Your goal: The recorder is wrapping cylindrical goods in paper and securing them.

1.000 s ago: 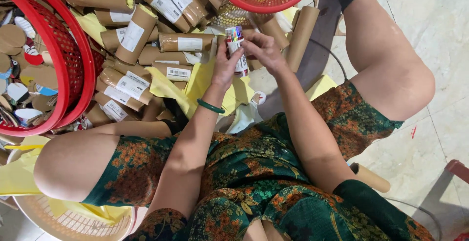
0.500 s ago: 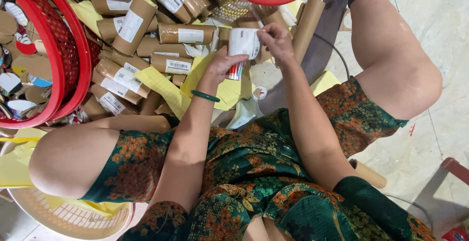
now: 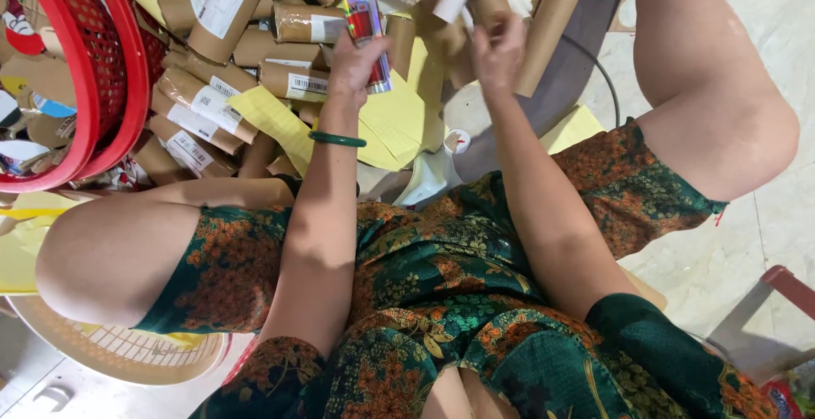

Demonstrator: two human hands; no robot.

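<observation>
Left hand point(image 3: 352, 58) around shiny can point(image 3: 369, 37), brown tubes point(image 3: 293, 79) touching.

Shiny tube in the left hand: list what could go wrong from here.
1. The left hand holds the shiny tube by its lower part only; it might slip onto the pile of brown wrapped tubes.
2. The right hand holds a white label that looks bent; it may crease or stick askew.
</observation>
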